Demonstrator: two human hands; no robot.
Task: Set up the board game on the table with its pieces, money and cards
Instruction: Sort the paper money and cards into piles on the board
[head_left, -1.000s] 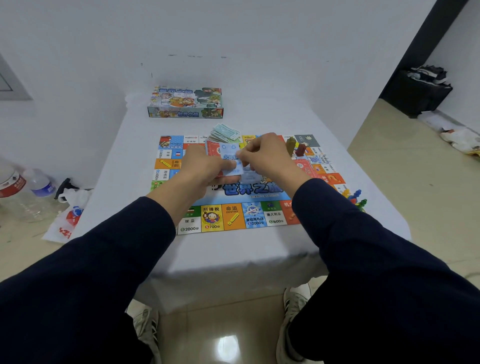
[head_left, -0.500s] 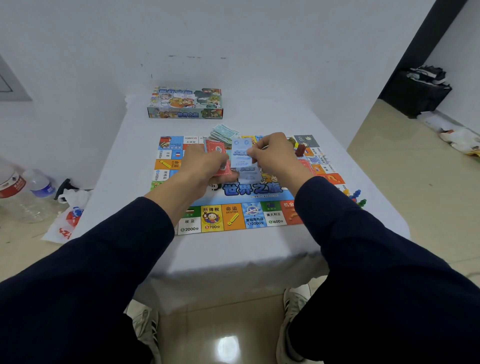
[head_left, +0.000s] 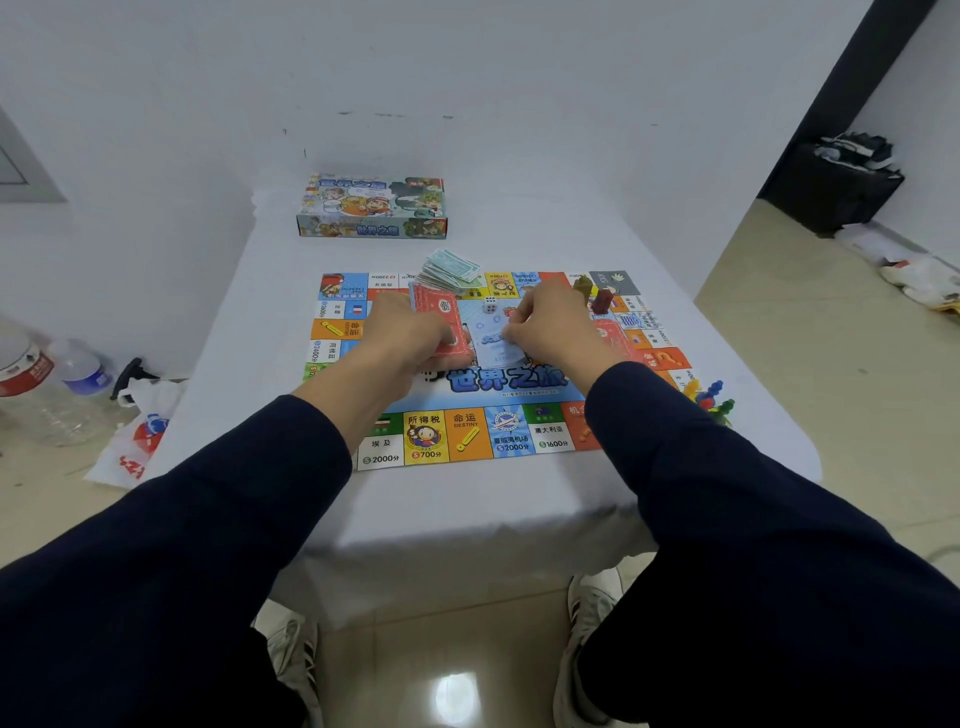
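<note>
The colourful game board (head_left: 467, 436) lies flat on the white table (head_left: 467, 509). Over its middle, my left hand (head_left: 410, 338) grips a stack of red-backed cards (head_left: 436, 317). My right hand (head_left: 545, 327) pinches a light blue card (head_left: 496, 351) low over the board's centre. A white die (head_left: 489, 305) sits just beyond the blue card. A pile of green paper money (head_left: 449, 271) rests on the board's far edge. Another red card stack (head_left: 615, 335) lies on the board to the right of my right hand.
The game box (head_left: 371, 208) stands at the table's far end. Dark playing pieces (head_left: 595, 293) stand near the board's far right corner, and small coloured tokens (head_left: 709, 400) lie off its right edge. Plastic bottles (head_left: 57, 374) and a bag (head_left: 132, 441) sit on the floor at left.
My right hand has brought the blue card down from beside the red stack to low over the board's centre. The die has come into view beyond it. My left hand keeps its red cards.
</note>
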